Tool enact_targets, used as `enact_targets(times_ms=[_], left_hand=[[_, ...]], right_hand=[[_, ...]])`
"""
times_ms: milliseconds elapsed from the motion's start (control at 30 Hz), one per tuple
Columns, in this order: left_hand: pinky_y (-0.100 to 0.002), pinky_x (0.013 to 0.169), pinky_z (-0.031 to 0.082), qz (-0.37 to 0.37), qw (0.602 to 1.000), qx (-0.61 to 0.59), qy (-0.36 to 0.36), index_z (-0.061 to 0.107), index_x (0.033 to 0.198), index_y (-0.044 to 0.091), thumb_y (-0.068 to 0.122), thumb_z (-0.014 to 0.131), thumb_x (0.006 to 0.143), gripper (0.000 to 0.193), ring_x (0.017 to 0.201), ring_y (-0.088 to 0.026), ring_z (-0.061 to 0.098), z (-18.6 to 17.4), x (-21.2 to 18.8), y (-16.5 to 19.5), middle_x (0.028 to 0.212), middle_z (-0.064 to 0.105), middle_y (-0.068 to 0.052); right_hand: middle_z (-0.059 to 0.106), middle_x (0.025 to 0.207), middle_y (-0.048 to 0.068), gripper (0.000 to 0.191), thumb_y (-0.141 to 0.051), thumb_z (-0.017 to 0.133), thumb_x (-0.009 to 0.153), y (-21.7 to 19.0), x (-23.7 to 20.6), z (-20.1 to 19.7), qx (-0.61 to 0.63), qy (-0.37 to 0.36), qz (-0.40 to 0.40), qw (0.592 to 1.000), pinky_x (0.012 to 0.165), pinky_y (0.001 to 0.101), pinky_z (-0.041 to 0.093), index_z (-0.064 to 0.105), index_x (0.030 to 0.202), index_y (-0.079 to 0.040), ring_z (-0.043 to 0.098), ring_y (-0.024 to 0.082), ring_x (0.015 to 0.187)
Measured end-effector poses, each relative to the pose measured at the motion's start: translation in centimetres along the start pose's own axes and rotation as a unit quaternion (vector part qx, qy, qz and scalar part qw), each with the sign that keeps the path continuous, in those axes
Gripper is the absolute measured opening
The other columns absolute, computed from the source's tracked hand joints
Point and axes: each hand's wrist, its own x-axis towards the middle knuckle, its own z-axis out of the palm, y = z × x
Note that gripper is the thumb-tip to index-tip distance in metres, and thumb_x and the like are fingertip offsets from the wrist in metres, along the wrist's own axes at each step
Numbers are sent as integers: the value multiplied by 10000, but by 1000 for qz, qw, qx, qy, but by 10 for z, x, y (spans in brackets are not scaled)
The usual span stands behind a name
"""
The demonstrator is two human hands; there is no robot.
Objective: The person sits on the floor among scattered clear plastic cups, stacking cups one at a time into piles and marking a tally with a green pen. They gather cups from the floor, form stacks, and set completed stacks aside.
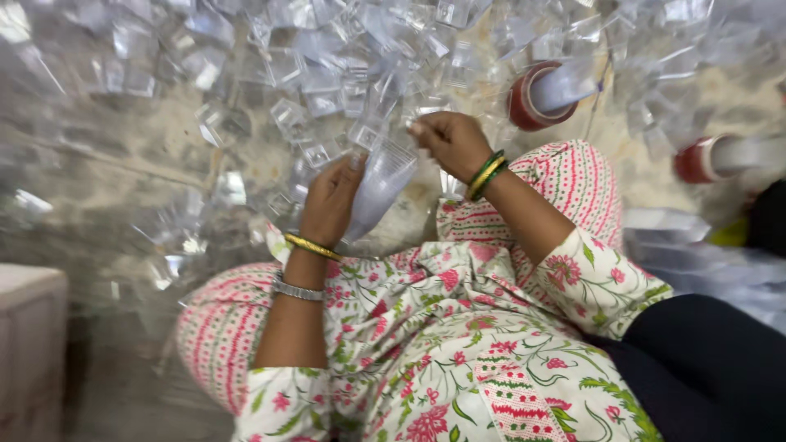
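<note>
2 hands work at a stack [378, 190] of clear plastic cups, held up over the lap [426, 327]. The left hand [332, 200] is closed around the side of the stack. The right hand [450, 141] pinches its top end, with fingers shut on the rim. The hands sit close together, with the stack between them.

The stack looks thin and slippery. If the left hand squeezes too hard, the cups could bend or crack. If the right hand lets go, the top cup could fall into the pile [311, 74].

That pile of loose clear pieces lies on the floor beyond the stack, too many to count. 2 red tape rolls [530, 100] lie to the right of the stack. I count 4 bangles: 2 on each wrist.
</note>
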Motion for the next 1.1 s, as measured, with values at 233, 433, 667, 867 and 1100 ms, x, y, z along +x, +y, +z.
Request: enact_targets(times_ms=[233,433,667,867,1100], left_hand=[[-335,535,591,-189,964,-184,10,638,1217,23,635,364,991,708,630,-192,690,-7,-8,22,874,701,-109],[-389,548,577,-153,958,-244,-13,545,1247,4,400,643,960,499,660,-241,685,-8,-9,23,951,657,-133],[-391,545,597,-163,946,-279,17,572,1206,31,368,635,972,415,640,-249,700,-5,-7,20,916,685,-124],[-414,799,612,-125,930,-344,25,578,1309,-95,314,475,1135,457,911,-286,726,-13,-6,-27,1112,705,-193],[-399,1163,419,94,968,213,96,328,1599,-11,-44,330,984,616,1374,-323,527,-22,-7,-77,1507,518,-224]], right_hand=[[721,1005,210,275,-283,783,789,76,13,38,-261,-32,166,950,827,497,554,737,974,-84,698,393,947],[715,1027,175,231,-312,733,910,85,14,55,-191,7,108,976,851,495,542,743,983,-94,685,377,959],[692,1021,173,299,-264,776,791,81,9,57,-177,51,48,982,807,501,535,721,1039,-104,660,398,941],[705,1008,147,168,-222,758,840,73,15,62,-198,11,43,979,830,507,533,694,960,-123,662,384,978],[702,881,100,120,-186,576,1084,40,0,52,39,176,-19,983,695,373,536,579,1143,-82,704,260,775]])
